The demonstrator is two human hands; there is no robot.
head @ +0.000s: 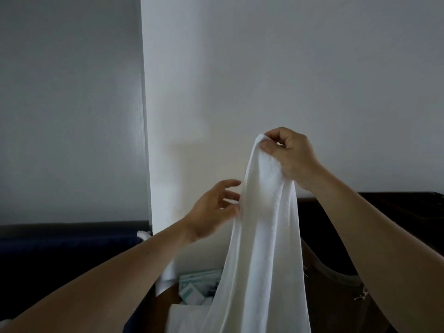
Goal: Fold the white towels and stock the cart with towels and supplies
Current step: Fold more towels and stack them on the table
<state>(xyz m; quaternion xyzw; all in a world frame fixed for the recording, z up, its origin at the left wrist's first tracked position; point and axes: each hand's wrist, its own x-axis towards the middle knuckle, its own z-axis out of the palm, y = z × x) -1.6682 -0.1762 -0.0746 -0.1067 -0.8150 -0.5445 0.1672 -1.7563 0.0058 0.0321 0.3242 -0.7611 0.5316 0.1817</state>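
A white towel [262, 236] hangs lengthwise in front of me, reaching below the bottom of the view. My right hand [290, 157] pinches its top corner between thumb and fingers, held high. My left hand [213, 207] is lower and to the left, fingers spread and relaxed, their tips at the towel's left edge; whether they pinch the hem is unclear. Below the towel lies more white cloth [187, 318] at the bottom edge.
Teal-and-white packets [199, 284] lie below, left of the hanging towel. A white wall fills the background, with a corner edge [146, 140] on the left. Dark furniture [396, 212] stands at the right and a dark blue surface [60, 248] at the left.
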